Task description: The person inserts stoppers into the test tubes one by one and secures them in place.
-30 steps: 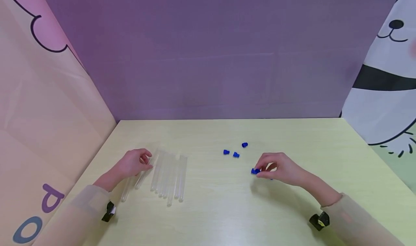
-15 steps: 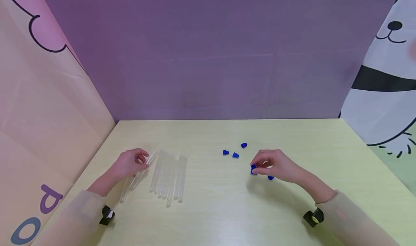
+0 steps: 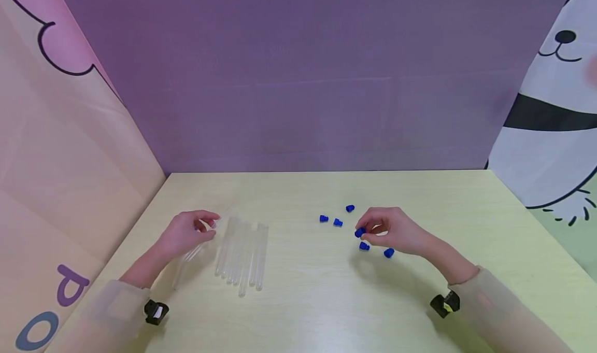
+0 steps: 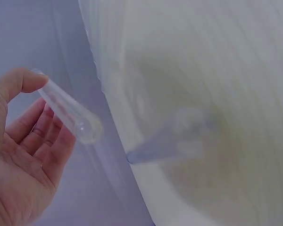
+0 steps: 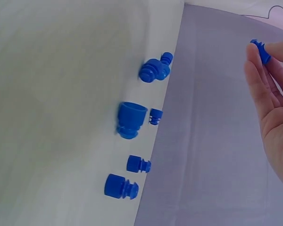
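My left hand [image 3: 188, 234] pinches a clear test tube [image 4: 66, 108] between thumb and fingers, off the table. In the left wrist view its rounded end points toward the camera. At the right, my right hand [image 3: 394, 231] pinches a small blue ribbed stopper [image 3: 359, 232] by thumb and fingertips, above the tabletop. Two blue stoppers lie just below that hand, one stopper [image 3: 364, 246] to the left and another stopper [image 3: 388, 252] to the right. Several clear test tubes [image 3: 242, 259] lie side by side to the right of my left hand.
Three more stoppers [image 3: 338, 222] lie farther back on the pale wooden table [image 3: 308, 311]. Another test tube [image 3: 178, 276] lies below the left hand. A purple backdrop [image 3: 298, 83] stands behind the table, with printed cloths at both sides.
The left hand has raised its test tube from the table. The right hand has lifted one stopper and shifted slightly left and up, uncovering the stoppers below it.
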Demonstrator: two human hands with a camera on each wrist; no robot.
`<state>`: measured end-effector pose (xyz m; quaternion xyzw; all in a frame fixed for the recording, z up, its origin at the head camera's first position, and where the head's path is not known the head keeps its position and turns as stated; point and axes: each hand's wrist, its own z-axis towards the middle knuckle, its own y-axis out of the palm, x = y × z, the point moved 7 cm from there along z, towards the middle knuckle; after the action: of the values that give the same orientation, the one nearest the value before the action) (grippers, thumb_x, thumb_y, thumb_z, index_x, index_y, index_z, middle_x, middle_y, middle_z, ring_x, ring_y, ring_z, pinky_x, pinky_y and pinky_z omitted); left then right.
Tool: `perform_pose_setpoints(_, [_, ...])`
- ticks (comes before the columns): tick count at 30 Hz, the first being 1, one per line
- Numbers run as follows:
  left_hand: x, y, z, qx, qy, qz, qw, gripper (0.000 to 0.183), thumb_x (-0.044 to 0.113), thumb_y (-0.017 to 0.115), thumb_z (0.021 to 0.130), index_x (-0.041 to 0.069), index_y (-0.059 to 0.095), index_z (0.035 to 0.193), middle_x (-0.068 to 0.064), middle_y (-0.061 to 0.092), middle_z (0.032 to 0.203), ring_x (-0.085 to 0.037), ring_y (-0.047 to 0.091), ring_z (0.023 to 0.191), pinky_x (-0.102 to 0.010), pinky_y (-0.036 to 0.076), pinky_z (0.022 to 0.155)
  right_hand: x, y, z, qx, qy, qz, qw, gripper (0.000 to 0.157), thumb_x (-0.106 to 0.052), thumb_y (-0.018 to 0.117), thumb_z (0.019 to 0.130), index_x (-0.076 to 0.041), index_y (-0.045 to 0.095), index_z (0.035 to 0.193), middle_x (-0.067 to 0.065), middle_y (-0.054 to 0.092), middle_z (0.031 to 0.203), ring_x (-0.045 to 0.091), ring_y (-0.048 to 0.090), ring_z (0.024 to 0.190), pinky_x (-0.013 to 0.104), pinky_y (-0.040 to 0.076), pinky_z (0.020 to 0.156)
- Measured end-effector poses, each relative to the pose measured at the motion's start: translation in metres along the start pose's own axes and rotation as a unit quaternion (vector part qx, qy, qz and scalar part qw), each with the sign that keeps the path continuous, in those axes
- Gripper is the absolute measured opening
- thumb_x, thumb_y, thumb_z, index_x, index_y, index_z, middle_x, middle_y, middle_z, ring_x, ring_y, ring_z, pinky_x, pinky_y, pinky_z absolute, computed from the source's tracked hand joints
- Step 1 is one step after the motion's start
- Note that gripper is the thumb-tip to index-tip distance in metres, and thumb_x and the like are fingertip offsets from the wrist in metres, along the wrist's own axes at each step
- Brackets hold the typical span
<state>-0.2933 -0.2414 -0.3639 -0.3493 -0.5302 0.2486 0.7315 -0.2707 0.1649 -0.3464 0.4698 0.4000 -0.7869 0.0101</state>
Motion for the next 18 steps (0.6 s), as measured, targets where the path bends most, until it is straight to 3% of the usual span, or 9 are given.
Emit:
perform_pose_setpoints(8, [0.025,0.007,0.001,-0.001,0.031,-0.021,0.9993,0.022,0.0,0.068,0.084,-0.004,0.071,0.105,-0.002,0.063,0.087,-0.019,0.055,0.077,-0.025,0.039,0.05,-0.006,-0.01,0.0,0.019,-0.018,-0.012,1.0,0.022,0.01,0.068,0.084,-0.003,0.067,0.102,0.003,0.066,0.095,0.018,0.066,0.084,0.03,0.055,0.079])
perform_pose_setpoints(15, [0.044,0.021,0.001,-0.009,0.047,-0.062,0.997,0.017,0.001,0.069,0.085,0.0,0.072,0.102,-0.001,0.065,0.088,-0.017,0.055,0.08,-0.025,0.042,0.053,-0.009,-0.016,0.0,0.029,-0.021,-0.018,0.999,0.023,0.009,0.069,0.083,-0.003,0.067,0.102,0.003,0.065,0.096,0.009,0.065,0.085,0.03,0.055,0.077])
perform_pose_setpoints(18, [0.054,0.026,0.001,-0.017,0.047,-0.082,0.9954,0.015,0.003,0.069,0.086,0.002,0.071,0.101,0.0,0.065,0.086,-0.018,0.055,0.081,-0.024,0.042,0.054,-0.011,-0.017,0.0,0.037,-0.02,-0.016,0.999,0.023,0.01,0.068,0.083,-0.003,0.067,0.102,0.002,0.065,0.096,0.012,0.066,0.084,0.032,0.056,0.076])
